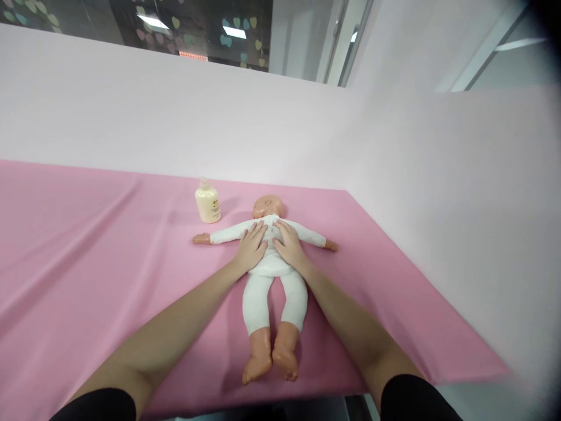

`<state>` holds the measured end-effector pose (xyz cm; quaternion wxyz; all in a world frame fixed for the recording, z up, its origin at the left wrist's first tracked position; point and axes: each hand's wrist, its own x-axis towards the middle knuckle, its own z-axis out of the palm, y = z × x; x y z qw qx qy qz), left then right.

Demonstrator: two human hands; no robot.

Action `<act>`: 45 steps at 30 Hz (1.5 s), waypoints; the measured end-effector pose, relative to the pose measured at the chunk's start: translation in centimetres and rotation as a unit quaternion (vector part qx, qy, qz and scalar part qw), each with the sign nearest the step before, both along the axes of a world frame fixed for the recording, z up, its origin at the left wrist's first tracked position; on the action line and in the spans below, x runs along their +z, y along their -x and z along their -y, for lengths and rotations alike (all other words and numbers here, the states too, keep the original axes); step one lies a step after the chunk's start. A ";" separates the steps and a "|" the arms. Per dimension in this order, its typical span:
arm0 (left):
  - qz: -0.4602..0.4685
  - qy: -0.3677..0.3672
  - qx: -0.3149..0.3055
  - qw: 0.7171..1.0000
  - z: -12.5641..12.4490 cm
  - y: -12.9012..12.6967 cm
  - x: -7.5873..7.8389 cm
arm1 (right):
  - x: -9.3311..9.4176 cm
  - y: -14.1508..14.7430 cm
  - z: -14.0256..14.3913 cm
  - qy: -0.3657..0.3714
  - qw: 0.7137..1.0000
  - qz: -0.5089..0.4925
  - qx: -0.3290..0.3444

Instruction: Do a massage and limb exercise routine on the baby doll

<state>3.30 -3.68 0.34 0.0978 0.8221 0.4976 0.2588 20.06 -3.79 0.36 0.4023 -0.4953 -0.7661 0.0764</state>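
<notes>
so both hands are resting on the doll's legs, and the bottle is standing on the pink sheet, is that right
Not quite: the left hand and right hand rest on the upper body of the doll, not on its legs, as the head view shows. The bottle does stand on the pink sheet.

Light bright, soft and quite even over pink cover (109,245); white wall (175,117) pale, with little contrast. At top left of frame, dark glass (199,35) shows two bright rectangular lights (234,32) and small reddish glow (193,56). Shadows faint, soft-edged: beside bottle (207,203), along doll (272,268). Hands rather sharp; small print on bottle not readable. Wide lens stretches forearms (175,321) toward lower corners. Upper right corner blackened, right edge blurred.
</notes>
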 end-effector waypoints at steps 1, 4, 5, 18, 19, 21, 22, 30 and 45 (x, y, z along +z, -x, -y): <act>-0.004 -0.001 0.005 1.000 0.0 0.1 0.0 | -0.1 -0.1 -0.1 0.011 1.000 0.009 -0.012; -0.011 -0.001 0.020 1.000 0.0 0.2 0.3 | -0.4 -0.6 -0.5 0.051 0.997 0.027 -0.043; -0.012 0.000 0.022 1.000 0.0 0.3 0.3 | -0.6 -0.9 -0.7 0.062 0.996 0.030 -0.050; -0.028 -0.033 0.066 0.997 -1.2 1.3 -0.5 | -1.7 -2.9 -2.4 0.066 0.989 0.067 -0.114; -0.032 -0.034 0.070 0.996 -1.3 1.3 -0.5 | -1.7 -2.9 -2.4 0.066 0.988 0.073 -0.121; -0.040 -0.035 0.080 0.995 -1.4 1.5 -0.5 | -1.6 -3.1 -2.4 0.070 0.984 0.087 -0.138; -0.045 -0.035 0.087 0.995 -1.5 1.6 -0.5 | -1.5 -3.3 -2.3 0.073 0.982 0.095 -0.146; -0.094 -0.054 0.163 0.981 -2.8 3.8 -0.5 | -0.6 -4.6 -2.1 0.100 0.959 0.153 -0.218; -0.107 -0.039 0.155 0.981 -2.2 3.3 -0.5 | -0.1 -4.7 -1.8 0.118 0.963 0.143 -0.197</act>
